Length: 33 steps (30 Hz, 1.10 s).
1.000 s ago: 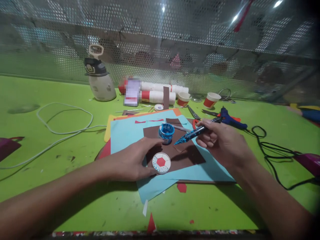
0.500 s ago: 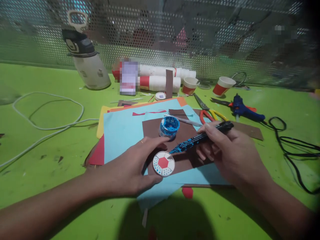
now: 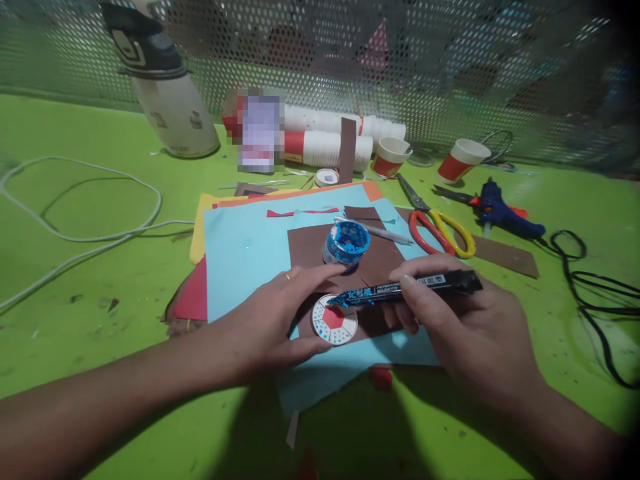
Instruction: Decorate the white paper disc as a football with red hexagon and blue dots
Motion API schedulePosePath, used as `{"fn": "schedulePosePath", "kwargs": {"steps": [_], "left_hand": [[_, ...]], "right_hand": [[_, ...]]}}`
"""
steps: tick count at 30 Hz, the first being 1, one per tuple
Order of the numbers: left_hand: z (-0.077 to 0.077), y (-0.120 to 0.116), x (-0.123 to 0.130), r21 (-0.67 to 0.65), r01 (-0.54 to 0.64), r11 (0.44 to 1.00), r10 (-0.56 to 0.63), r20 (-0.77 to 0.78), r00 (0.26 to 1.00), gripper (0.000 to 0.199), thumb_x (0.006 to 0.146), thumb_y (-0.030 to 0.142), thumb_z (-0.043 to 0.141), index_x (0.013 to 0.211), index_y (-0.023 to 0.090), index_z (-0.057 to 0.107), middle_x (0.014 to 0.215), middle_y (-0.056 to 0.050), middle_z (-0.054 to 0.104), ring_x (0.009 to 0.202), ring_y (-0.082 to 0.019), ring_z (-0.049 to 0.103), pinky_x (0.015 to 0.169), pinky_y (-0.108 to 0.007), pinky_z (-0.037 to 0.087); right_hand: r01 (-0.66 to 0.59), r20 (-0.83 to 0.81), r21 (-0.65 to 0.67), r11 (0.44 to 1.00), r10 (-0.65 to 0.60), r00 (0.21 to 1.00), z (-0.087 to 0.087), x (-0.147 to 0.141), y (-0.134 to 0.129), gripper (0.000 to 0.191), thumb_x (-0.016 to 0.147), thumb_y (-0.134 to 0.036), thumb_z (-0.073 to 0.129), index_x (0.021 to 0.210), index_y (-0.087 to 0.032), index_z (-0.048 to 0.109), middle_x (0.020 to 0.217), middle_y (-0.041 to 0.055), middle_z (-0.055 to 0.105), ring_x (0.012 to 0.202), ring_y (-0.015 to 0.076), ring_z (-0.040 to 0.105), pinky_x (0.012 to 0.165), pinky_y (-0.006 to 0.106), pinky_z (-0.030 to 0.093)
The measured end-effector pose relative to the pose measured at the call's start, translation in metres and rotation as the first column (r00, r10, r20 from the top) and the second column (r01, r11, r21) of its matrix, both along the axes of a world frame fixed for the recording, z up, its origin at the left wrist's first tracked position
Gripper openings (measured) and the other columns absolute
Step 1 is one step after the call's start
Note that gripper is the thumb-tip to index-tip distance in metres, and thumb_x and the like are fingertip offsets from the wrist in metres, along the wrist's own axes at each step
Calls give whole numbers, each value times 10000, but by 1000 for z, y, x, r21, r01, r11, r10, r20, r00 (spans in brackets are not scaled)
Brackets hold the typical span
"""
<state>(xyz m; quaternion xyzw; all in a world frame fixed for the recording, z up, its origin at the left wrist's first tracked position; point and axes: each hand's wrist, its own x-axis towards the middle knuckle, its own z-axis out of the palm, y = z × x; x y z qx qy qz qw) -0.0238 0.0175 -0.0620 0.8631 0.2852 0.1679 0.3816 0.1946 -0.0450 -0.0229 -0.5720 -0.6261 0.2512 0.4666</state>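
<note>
My right hand [image 3: 455, 313] is closed round a black permanent marker [image 3: 400, 288], its blue-smeared tip on the upper part of a small white disc [image 3: 345, 331]. The disc has a red hexagon in the middle and sections round it, several filled with blue dots. My left hand [image 3: 285, 313], a ring on one finger, curls about the disc's left side with the thumb at its lower edge. Just beyond stands an open jar of blue paint [image 3: 346, 243], near the left index fingertip. Under the disc is brown paper [image 3: 305, 243] on light blue sheets [image 3: 240, 260].
Scissors [image 3: 440, 230], a blue glue gun [image 3: 510, 210] with black cable and a silver pen [image 3: 385, 232] lie behind and right. Paper cups [image 3: 390, 157], a phone [image 3: 260, 133] and a spray bottle [image 3: 175, 107] stand farther back. A white cable [image 3: 100, 257] curves at left.
The marker tip has moved left from the disc's upper right edge onto its top section. The view has tilted down slightly, and both hands remain around the disc and marker.
</note>
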Motion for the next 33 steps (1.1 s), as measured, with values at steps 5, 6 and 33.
{"fn": "schedulePosePath", "kwargs": {"steps": [5,6,33], "left_hand": [[-2,-1,-2,47,2,999,-2,8,1000,769,824,271,686,1454,314,247,1451,-59,453,1300,-264,468,1052,-436,424],[-2,-1,-2,55,9,998,-10,17,1000,764,827,272,686,1453,307,249,1471,-60,434,1323,-260,445,1072,-435,406],[-2,-1,-2,62,11,998,-13,42,999,728,827,275,682,1445,289,297,1461,-89,450,1310,-277,446,1055,-462,412]], "right_hand": [[-11,124,85,996,0,992,1,-4,-3,73,869,-178,606,853,-243,634,616,-64,621,500,71,589,479,159,484],[-22,147,92,996,9,989,1,-5,-3,79,867,-170,604,860,-244,632,634,-63,632,513,69,595,492,154,488],[-59,266,88,994,34,963,-1,-6,-4,58,871,-186,595,894,-228,627,705,-45,655,554,84,605,517,192,474]]}}
